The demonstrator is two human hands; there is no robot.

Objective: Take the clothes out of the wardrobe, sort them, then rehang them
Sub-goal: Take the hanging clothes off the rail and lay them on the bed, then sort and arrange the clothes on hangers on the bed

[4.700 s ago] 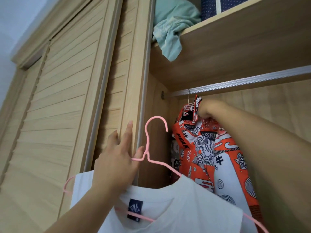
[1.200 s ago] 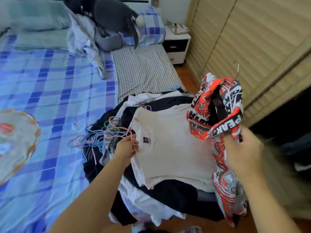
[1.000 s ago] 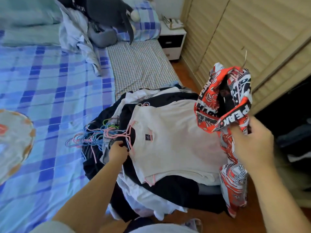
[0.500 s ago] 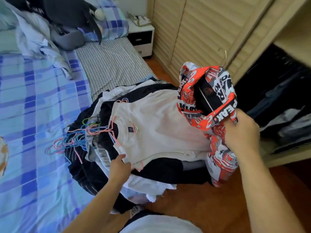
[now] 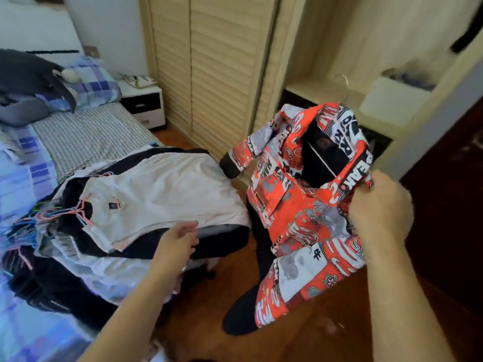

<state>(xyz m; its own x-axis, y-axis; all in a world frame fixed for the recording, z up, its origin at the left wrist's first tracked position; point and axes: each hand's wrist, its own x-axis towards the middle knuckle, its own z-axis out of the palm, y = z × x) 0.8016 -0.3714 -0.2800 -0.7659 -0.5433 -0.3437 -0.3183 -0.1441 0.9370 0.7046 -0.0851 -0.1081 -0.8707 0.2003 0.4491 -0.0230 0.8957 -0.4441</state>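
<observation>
My right hand (image 5: 379, 212) grips the collar of a red, white and black printed jacket (image 5: 303, 212), which hangs in the air on a thin wire hanger (image 5: 345, 81) in front of the open wardrobe (image 5: 326, 61). A white T-shirt (image 5: 156, 197) on a pink hanger lies on top of a pile of dark and light clothes (image 5: 86, 257) at the edge of the bed. My left hand (image 5: 177, 241) is at the near edge of that pile with fingers loosely curled, holding nothing that I can see.
Several coloured hangers (image 5: 23, 223) stick out at the pile's left. The bed (image 5: 86, 137) has blue plaid and checked sheets, with pillows at its head. A white bedside table (image 5: 142, 100) stands by the louvred wardrobe door (image 5: 209, 69). Wooden floor (image 5: 313, 330) lies below.
The white T-shirt went from my left hand onto the pile. The printed jacket came off the wardrobe rail in my right hand. My left hand slid right along the pile's edge as my view turned right.
</observation>
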